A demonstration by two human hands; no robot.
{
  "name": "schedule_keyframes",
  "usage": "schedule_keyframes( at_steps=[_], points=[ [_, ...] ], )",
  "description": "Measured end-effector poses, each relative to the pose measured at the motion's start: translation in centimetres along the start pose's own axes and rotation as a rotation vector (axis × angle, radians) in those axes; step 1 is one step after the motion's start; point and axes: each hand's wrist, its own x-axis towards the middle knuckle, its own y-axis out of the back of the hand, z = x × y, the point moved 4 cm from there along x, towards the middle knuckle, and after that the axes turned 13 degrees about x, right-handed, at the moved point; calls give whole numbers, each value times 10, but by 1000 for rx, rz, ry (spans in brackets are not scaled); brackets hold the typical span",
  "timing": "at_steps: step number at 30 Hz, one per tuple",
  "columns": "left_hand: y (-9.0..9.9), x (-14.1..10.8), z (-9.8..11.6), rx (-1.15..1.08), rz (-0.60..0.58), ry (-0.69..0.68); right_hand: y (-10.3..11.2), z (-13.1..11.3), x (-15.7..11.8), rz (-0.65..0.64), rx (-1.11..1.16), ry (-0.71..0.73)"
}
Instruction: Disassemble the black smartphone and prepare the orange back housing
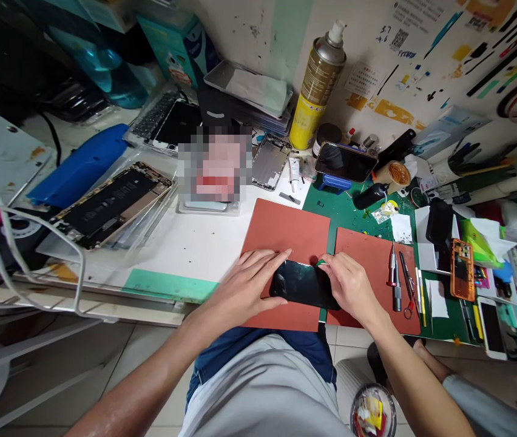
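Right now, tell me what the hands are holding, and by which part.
The left hand holds the black phone by its left end; the right hand pinches a small green piece, mostly hidden, so by which part cannot be told.

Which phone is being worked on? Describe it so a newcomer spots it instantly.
Find the two reddish-brown mats at the bench's near edge. Mostly over the left one, a glossy black phone lies between the left hand and right hand. Unlike the white phone farther right, it has hands at both ends.
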Motion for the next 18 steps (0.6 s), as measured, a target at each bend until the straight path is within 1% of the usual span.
schedule_keyframes(
  at_steps=[9, 13, 18],
  points=[
    [2, 2, 2, 16, -7, -11, 0, 11, 7, -52, 90, -64],
    [4, 2, 3, 11, 0, -11, 1, 6, 6, -48, 61, -57],
    [4, 2, 3, 12, -8, -6, 5, -4, -7, -2, -38, -17]
  ],
)
